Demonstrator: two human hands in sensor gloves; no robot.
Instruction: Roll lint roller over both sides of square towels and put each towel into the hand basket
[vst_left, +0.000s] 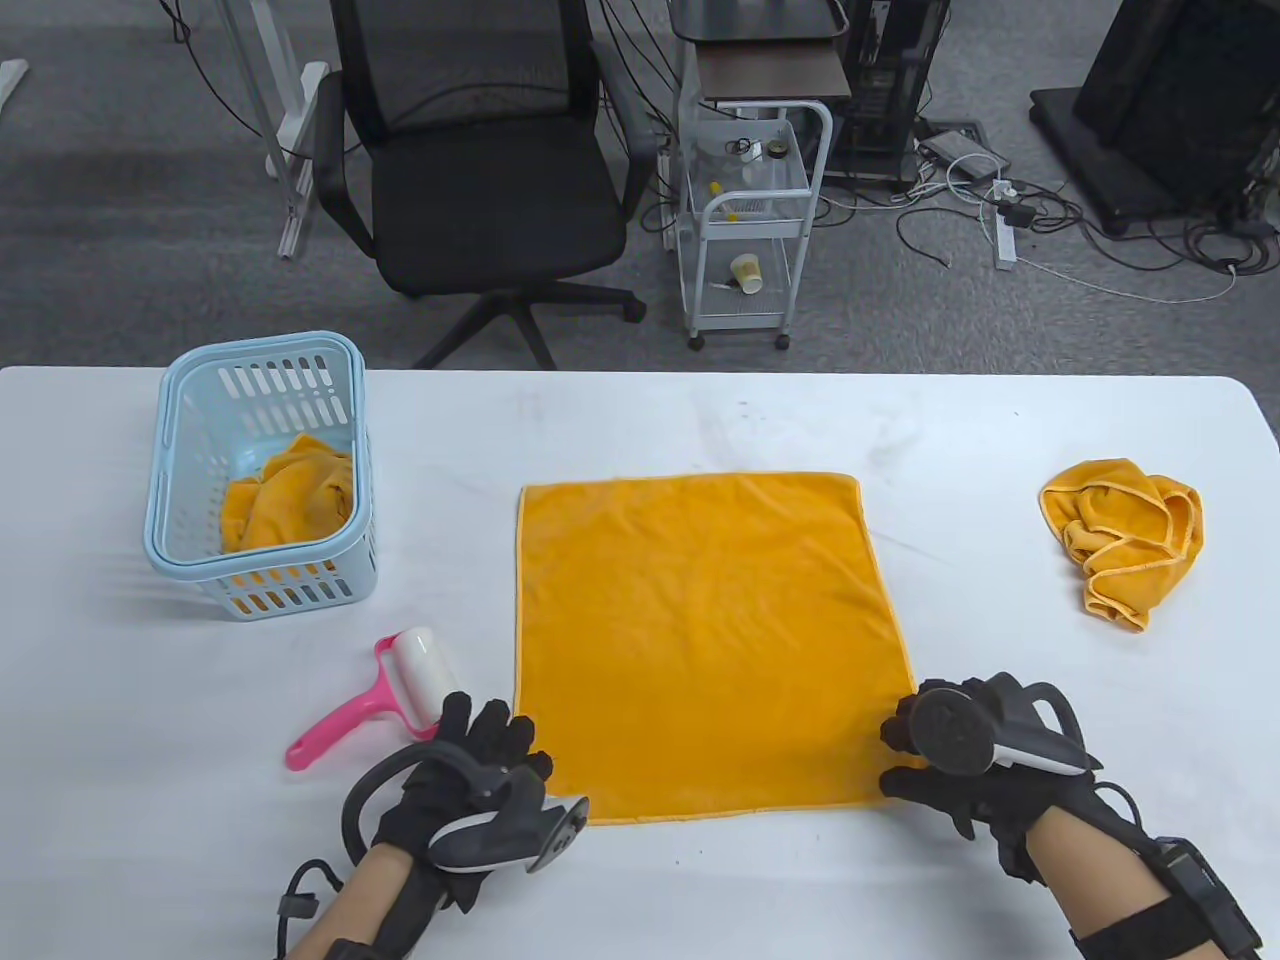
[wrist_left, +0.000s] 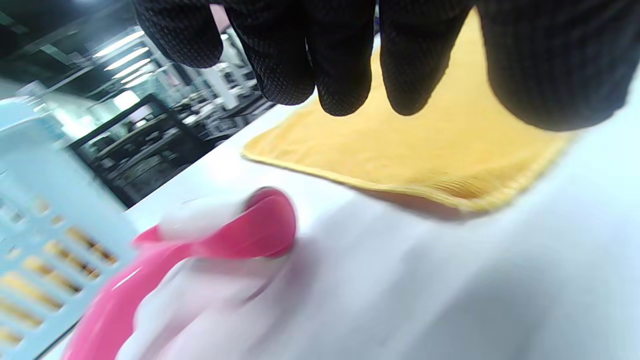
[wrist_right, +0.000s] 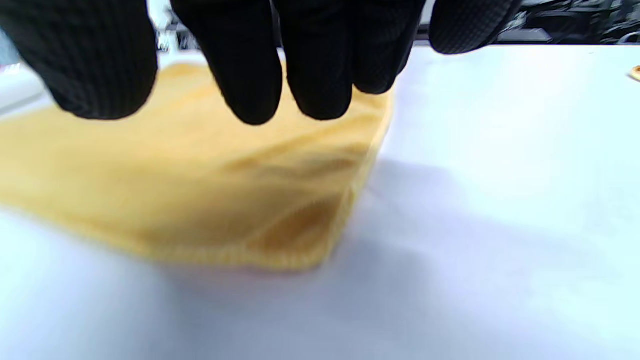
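While both gloved hands hover at the near corners of the spread towel, neither grasps anything. The left hand sits at the towel's near left corner with its fingers relaxed and hanging loose above the table; in the left wrist view they float over the cloth's edge without pinching it. The right hand is at the near right corner, its fingers also released, their tips just above the towel, whose corner there lies slightly lifted and folded.

Just beside the left hand, on its outer side, the pink lint roller lies flat on the table, white roll pointing away from the person, handle slanting toward the near left. Nobody touches it.

The orange towel lies flat in the middle of the table, nearly square. Farther back on the left stands the light blue basket, holding one crumpled orange towel. Well apart on the right, another crumpled towel lies in a heap.

Beyond the table's far edge stand a black office chair and a small white cart, with cables on the grey floor.
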